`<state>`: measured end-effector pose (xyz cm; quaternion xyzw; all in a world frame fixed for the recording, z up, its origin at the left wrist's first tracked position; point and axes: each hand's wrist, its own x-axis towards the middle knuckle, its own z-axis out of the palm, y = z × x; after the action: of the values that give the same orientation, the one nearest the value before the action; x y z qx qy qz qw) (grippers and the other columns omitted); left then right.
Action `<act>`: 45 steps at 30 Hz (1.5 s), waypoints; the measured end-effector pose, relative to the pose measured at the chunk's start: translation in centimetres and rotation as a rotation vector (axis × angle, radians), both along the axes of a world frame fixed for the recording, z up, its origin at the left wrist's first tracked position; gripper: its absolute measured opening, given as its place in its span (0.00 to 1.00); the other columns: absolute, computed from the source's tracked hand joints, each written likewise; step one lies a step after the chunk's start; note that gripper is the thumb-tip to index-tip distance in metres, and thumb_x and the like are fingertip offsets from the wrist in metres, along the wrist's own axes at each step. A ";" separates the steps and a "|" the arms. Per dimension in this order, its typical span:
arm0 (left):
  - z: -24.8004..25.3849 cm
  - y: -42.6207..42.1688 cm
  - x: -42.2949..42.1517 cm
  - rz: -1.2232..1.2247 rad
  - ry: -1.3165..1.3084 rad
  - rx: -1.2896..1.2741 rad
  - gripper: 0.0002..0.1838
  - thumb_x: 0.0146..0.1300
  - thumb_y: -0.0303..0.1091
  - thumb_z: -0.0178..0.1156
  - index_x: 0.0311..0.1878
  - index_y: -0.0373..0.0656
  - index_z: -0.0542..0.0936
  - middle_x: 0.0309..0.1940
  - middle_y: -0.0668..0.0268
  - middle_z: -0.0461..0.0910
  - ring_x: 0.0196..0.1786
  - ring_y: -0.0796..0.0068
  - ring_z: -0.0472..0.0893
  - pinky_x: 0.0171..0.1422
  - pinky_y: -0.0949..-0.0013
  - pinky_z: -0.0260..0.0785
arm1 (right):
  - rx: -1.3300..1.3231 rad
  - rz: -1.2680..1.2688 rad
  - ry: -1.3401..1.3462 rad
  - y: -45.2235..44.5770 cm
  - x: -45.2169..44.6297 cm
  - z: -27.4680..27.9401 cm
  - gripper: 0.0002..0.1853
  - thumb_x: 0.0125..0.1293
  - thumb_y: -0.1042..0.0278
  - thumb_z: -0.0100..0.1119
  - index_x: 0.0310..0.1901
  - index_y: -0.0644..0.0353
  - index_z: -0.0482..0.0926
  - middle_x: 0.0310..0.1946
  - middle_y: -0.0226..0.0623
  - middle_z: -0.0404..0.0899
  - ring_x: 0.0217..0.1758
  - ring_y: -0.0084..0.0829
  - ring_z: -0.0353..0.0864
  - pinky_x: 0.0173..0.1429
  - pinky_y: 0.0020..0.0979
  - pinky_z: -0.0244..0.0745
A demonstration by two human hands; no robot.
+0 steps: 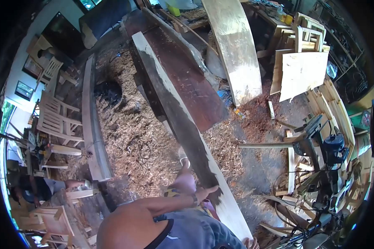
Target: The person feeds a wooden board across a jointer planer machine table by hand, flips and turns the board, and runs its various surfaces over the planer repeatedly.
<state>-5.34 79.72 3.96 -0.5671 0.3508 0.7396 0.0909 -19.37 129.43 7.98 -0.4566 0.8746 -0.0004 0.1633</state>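
- The long, narrow wooden plank with a dark-stained face and pale bare borders [179, 103] runs diagonally from the person's lap side to the far floor, passing along the broad reddish-brown sheet [183, 79]; whether the two touch is unclear.
- The left hand [207, 193] lies at the plank's edge, fingers stretched over the dark patch near the pale end; I can't make out whether the thumb closes underneath.
- The right hand [250, 243] is at the near end, fingers on the pale wood and the rest cut off by the frame, so its grip is unclear too.
- Handling such a length well probably means keeping the hands spread apart, as here, so that the plank doesn't twist.
- Fingers are likely best kept flat, clear of rough edges that could splinter.
- The sandalled foot [183, 159] is near the plank, among loose tan wood shavings [129, 128]; firm footing seems wise.
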 end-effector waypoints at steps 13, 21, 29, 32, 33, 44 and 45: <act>-2.6 1.8 1.2 0.034 0.063 0.106 0.35 0.60 0.63 0.75 0.56 0.40 0.85 0.48 0.64 0.88 0.43 0.75 0.86 0.34 0.68 0.79 | 0.073 0.100 0.058 2.0 0.6 0.7 0.52 0.59 0.30 0.67 0.82 0.43 0.62 0.80 0.60 0.57 0.76 0.64 0.63 0.73 0.63 0.64; -0.9 -2.4 0.1 0.178 0.042 -0.010 0.25 0.65 0.50 0.74 0.53 0.38 0.86 0.46 0.65 0.89 0.44 0.71 0.88 0.47 0.67 0.81 | 0.182 -0.071 -0.167 -2.9 1.0 0.3 0.54 0.37 0.64 0.70 0.75 0.50 0.63 0.76 0.65 0.53 0.76 0.70 0.54 0.76 0.73 0.50; 0.8 -12.2 -0.5 0.305 -0.076 -0.172 0.27 0.62 0.50 0.76 0.56 0.37 0.86 0.48 0.60 0.90 0.46 0.68 0.89 0.51 0.64 0.83 | 0.141 -0.005 -0.152 -13.1 2.2 -0.8 0.57 0.39 0.63 0.74 0.78 0.47 0.61 0.76 0.65 0.51 0.73 0.69 0.56 0.74 0.67 0.52; -2.0 -16.6 0.3 0.334 -0.153 -0.317 0.30 0.59 0.51 0.78 0.52 0.33 0.87 0.46 0.57 0.90 0.42 0.67 0.90 0.44 0.65 0.82 | 0.326 -0.039 -0.316 -20.0 1.3 1.0 0.58 0.41 0.61 0.75 0.80 0.45 0.59 0.77 0.63 0.48 0.75 0.68 0.54 0.75 0.66 0.51; 0.7 -18.3 -0.6 0.268 -0.229 -0.374 0.31 0.59 0.51 0.77 0.53 0.32 0.86 0.47 0.56 0.90 0.45 0.65 0.90 0.48 0.64 0.82 | 0.318 -0.012 -0.298 -20.9 1.4 0.1 0.59 0.44 0.55 0.77 0.81 0.42 0.59 0.77 0.61 0.47 0.76 0.67 0.53 0.76 0.66 0.50; -4.3 -42.8 2.0 0.292 -0.420 -0.739 0.39 0.56 0.54 0.80 0.55 0.25 0.82 0.50 0.49 0.88 0.46 0.58 0.90 0.49 0.57 0.83 | 0.232 0.004 -0.402 -45.3 2.5 0.3 0.65 0.42 0.55 0.78 0.85 0.38 0.52 0.79 0.70 0.47 0.81 0.73 0.49 0.79 0.72 0.45; -4.4 -44.9 2.1 0.268 -0.438 -0.739 0.43 0.56 0.58 0.78 0.58 0.24 0.80 0.53 0.45 0.85 0.51 0.54 0.87 0.54 0.56 0.81 | 0.209 0.013 -0.419 -47.9 2.6 0.9 0.66 0.41 0.58 0.78 0.85 0.40 0.51 0.78 0.71 0.48 0.79 0.75 0.52 0.77 0.72 0.48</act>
<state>-3.21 34.78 -0.41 -0.7451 0.4873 0.4324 -0.1425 -16.80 81.58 8.90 -0.4327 0.8139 -0.0037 0.3876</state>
